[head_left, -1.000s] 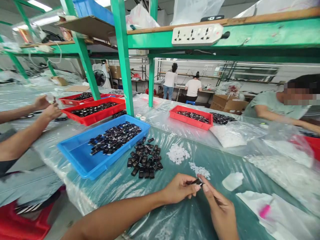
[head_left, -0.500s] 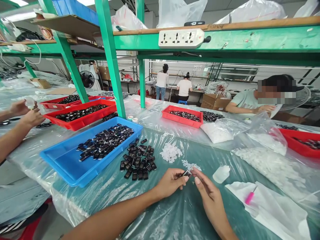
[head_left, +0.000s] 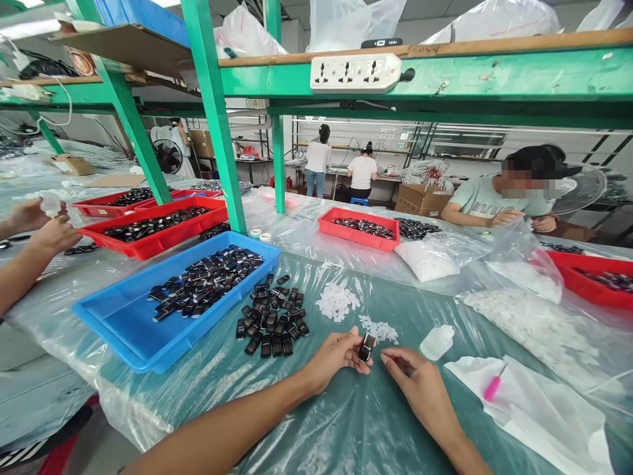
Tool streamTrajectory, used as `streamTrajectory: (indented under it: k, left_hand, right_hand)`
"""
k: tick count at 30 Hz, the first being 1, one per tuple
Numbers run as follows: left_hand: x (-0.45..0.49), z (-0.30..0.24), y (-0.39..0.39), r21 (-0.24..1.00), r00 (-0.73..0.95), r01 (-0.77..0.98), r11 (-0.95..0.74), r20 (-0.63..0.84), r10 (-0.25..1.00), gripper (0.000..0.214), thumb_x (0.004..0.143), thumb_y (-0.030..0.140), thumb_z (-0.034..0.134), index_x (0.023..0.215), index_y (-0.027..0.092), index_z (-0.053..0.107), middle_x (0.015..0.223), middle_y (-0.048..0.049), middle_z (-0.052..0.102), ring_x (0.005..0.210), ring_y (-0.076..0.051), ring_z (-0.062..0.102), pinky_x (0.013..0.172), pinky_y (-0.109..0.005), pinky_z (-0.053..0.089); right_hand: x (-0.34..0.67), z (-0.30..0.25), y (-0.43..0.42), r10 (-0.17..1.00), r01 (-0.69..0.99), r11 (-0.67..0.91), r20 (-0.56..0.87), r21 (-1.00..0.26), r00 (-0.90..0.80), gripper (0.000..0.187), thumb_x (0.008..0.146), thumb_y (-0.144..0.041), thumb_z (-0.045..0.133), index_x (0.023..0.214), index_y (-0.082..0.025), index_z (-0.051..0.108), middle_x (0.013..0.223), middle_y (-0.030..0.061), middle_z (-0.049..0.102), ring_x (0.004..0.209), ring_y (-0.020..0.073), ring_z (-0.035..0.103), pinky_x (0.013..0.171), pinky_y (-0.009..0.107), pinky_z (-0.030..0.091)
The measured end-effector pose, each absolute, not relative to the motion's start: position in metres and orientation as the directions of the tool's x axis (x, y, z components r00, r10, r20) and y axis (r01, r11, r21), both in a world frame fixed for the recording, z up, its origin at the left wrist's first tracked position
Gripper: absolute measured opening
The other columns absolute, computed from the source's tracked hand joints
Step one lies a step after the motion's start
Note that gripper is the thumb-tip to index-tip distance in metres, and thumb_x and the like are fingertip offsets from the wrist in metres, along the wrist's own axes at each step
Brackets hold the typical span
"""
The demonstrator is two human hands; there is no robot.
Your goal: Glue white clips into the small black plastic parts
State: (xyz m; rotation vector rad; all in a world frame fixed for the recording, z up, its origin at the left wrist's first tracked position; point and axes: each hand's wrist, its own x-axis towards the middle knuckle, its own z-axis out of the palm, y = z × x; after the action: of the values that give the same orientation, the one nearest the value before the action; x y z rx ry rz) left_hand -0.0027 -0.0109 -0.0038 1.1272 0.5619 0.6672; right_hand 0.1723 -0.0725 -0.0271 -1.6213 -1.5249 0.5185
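Note:
In my left hand is a small glossy black plastic piece, held upright between thumb and fingers, with a light strip at its edge. Just to its right, my right hand has thumb and forefinger pressed together; whatever they pinch is too small to make out. Beyond the hands lies a small heap of tiny clear bits. Behind that is a pile of white plastic pieces. Left of them, many matching black pieces are spread on the plastic-covered table.
A blue tray of black pieces stands left, red trays behind it. Right are a white bottle, a pink-handled screwdriver on a white sheet, and bags of white pieces. Co-workers sit left and across.
My left hand has turned the black piece upright, its face now showing. My right hand has drawn away to the right and its fingertips have closed together.

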Motion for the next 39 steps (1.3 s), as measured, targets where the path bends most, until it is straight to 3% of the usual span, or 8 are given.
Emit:
streamTrajectory:
  k: [3, 6, 9, 15, 21, 26, 32, 39]
  left_hand:
    - [-0.002, -0.005, -0.011, 0.95, 0.692, -0.176, 0.258, -0.067, 0.719, 0.059, 0.08, 0.059, 0.043, 0.086, 0.004, 0.065, 0.074, -0.0111, 0.06, 0.059, -0.013, 0.057, 0.063, -0.026, 0.043]
    - [-0.001, -0.008, -0.013, 0.973, 0.716, -0.148, 0.179, -0.019, 0.697, 0.049, 0.078, 0.052, 0.053, 0.081, 0.005, 0.065, 0.071, -0.0083, 0.059, 0.06, -0.012, 0.056, 0.064, -0.026, 0.043]
    - [-0.001, -0.013, -0.015, 0.984, 0.743, -0.157, 0.079, 0.065, 0.666, 0.037, 0.075, 0.043, 0.061, 0.086, 0.008, 0.066, 0.073, -0.0051, 0.057, 0.063, -0.011, 0.054, 0.067, -0.025, 0.043]
    - [-0.001, -0.016, -0.019, 0.99, 0.737, -0.137, -0.039, 0.128, 0.664, 0.035, 0.077, 0.04, 0.058, 0.094, 0.01, 0.066, 0.074, -0.0051, 0.058, 0.066, -0.013, 0.052, 0.067, -0.025, 0.042]
    - [-0.002, -0.01, -0.022, 0.986, 0.726, -0.064, -0.153, 0.151, 0.671, 0.037, 0.081, 0.042, 0.051, 0.099, 0.013, 0.066, 0.076, -0.0063, 0.06, 0.064, -0.013, 0.051, 0.063, -0.023, 0.039]
    - [-0.005, -0.004, -0.025, 0.936, 0.67, 0.056, -0.349, 0.224, 0.708, 0.033, 0.085, 0.038, 0.046, 0.096, 0.015, 0.068, 0.074, -0.005, 0.059, 0.068, -0.015, 0.05, 0.062, -0.022, 0.036]
    - [-0.006, 0.005, -0.031, 0.892, 0.628, 0.129, -0.434, 0.265, 0.732, 0.036, 0.087, 0.039, 0.041, 0.09, 0.015, 0.068, 0.076, -0.0064, 0.061, 0.073, -0.018, 0.051, 0.068, -0.025, 0.036]
    - [-0.005, 0.005, -0.032, 0.875, 0.615, 0.133, -0.466, 0.296, 0.731, 0.036, 0.089, 0.037, 0.037, 0.088, 0.015, 0.066, 0.076, -0.0059, 0.061, 0.074, -0.018, 0.051, 0.067, -0.024, 0.035]
  right_hand:
    - [0.171, -0.027, -0.074, 0.939, 0.513, 0.081, 0.238, -0.855, 0.247, 0.028, 0.08, -0.042, 0.054, 0.096, -0.022, 0.067, 0.094, 0.0034, 0.067, 0.084, 0.0184, 0.061, 0.075, 0.028, 0.047]
    - [0.169, -0.026, -0.076, 0.915, 0.425, 0.087, 0.241, -0.901, 0.323, 0.03, 0.079, -0.042, 0.056, 0.097, -0.02, 0.066, 0.096, 0.0045, 0.067, 0.089, 0.0185, 0.062, 0.08, 0.027, 0.047]
    - [0.165, -0.023, -0.08, 0.9, 0.368, 0.098, 0.24, -0.925, 0.363, 0.03, 0.077, -0.042, 0.059, 0.095, -0.019, 0.067, 0.094, 0.0048, 0.068, 0.087, 0.0186, 0.063, 0.08, 0.028, 0.048]
    - [0.158, -0.017, -0.085, 0.886, 0.328, 0.12, 0.249, -0.937, 0.39, 0.026, 0.073, -0.038, 0.064, 0.09, -0.02, 0.069, 0.092, 0.0048, 0.068, 0.084, 0.0203, 0.063, 0.078, 0.03, 0.05]
    - [0.158, -0.016, -0.087, 0.882, 0.426, 0.166, 0.328, -0.889, 0.34, 0.024, 0.075, -0.034, 0.061, 0.094, -0.02, 0.069, 0.09, 0.0051, 0.068, 0.082, 0.0201, 0.063, 0.073, 0.03, 0.051]
    - [0.158, -0.017, -0.089, 0.855, 0.557, 0.196, 0.419, -0.807, 0.306, 0.024, 0.077, -0.035, 0.059, 0.094, -0.022, 0.069, 0.096, 0.0073, 0.066, 0.088, 0.0225, 0.061, 0.053, 0.024, 0.051]
    - [0.157, -0.02, -0.092, 0.805, 0.701, 0.293, 0.564, -0.65, 0.187, 0.022, 0.081, -0.028, 0.056, 0.099, -0.026, 0.067, 0.099, 0.0027, 0.066, 0.092, 0.0194, 0.06, 0.083, 0.034, 0.048]
    - [0.151, -0.021, -0.093, 0.748, 0.776, 0.312, 0.645, -0.549, 0.156, 0.022, 0.081, -0.027, 0.056, 0.1, -0.024, 0.067, 0.096, 0.0035, 0.067, 0.089, 0.0199, 0.061, 0.08, 0.035, 0.049]
